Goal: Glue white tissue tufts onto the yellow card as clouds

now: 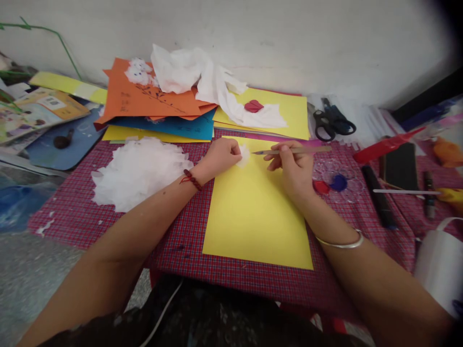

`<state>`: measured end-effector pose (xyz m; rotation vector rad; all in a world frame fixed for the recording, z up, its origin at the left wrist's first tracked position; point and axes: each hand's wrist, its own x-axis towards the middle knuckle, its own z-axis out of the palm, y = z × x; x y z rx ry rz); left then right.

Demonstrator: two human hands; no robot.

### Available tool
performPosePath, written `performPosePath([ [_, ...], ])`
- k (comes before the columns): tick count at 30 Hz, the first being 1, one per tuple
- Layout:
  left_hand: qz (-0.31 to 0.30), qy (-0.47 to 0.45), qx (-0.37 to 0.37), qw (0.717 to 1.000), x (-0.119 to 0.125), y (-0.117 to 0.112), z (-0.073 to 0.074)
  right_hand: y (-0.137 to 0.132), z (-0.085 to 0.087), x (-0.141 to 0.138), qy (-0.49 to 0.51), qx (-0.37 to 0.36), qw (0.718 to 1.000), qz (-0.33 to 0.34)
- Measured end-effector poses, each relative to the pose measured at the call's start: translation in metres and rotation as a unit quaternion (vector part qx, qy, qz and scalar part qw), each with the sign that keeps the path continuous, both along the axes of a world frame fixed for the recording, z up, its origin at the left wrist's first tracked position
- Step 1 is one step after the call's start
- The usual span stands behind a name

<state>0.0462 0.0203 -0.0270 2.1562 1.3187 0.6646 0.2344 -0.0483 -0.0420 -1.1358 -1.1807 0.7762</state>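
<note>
A yellow sheet of paper (pixel 253 212) lies on the red checked cloth (pixel 83 212) in front of me. My left hand (pixel 221 154) is closed and presses a small white tissue tuft (pixel 245 155) onto the sheet's top edge. My right hand (pixel 294 168) pinches a thin wooden-handled brush (pixel 300 151), its tip pointing left toward the tuft. The left wrist carries a red bead bracelet, the right a silver bangle.
A heap of white tissue pieces (pixel 139 171) lies left of the sheet. Orange, blue and yellow papers (pixel 159 103) with crumpled tissue are stacked behind. Black scissors (pixel 331 120), a palette with red and blue paint (pixel 331 184), dark markers and a white jug (pixel 439 262) sit right.
</note>
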Motion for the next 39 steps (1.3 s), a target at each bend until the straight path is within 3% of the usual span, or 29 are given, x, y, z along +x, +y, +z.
performPosePath([
  [8, 0.017, -0.009, -0.013, 1.000, 0.003, 0.001, -0.002, -0.005, 0.001, -0.009, -0.103, -0.016, 0.990, 0.092],
  [16, 0.078, -0.049, 0.031, 0.995, -0.002, 0.005, -0.001, -0.006, -0.007, -0.004, -0.235, -0.010, 0.965, 0.118],
  [24, 0.066, -0.046, 0.020, 0.997, -0.008, 0.008, -0.007, -0.008, -0.005, -0.008, -0.321, 0.048, 0.937, 0.129],
  [26, 0.059, -0.047, 0.026, 0.997, -0.008, 0.007, -0.007, -0.008, -0.003, -0.007, -0.281, 0.033, 0.952, 0.117],
  [29, 0.057, -0.046, 0.021, 0.997, -0.006, 0.005, -0.007, -0.006, -0.001, -0.002, -0.117, -0.018, 0.992, 0.052],
  [33, 0.069, -0.095, -0.045, 0.992, -0.007, 0.006, 0.000, 0.002, -0.002, 0.007, 0.042, -0.081, 0.996, 0.007],
  [37, 0.032, -0.190, -0.165, 0.967, -0.033, 0.013, 0.027, 0.008, -0.005, 0.011, 0.056, -0.118, 0.991, 0.024],
  [39, 0.003, -0.181, -0.183, 0.966, -0.056, 0.016, 0.046, 0.009, -0.006, 0.011, 0.058, -0.124, 0.990, 0.031],
])
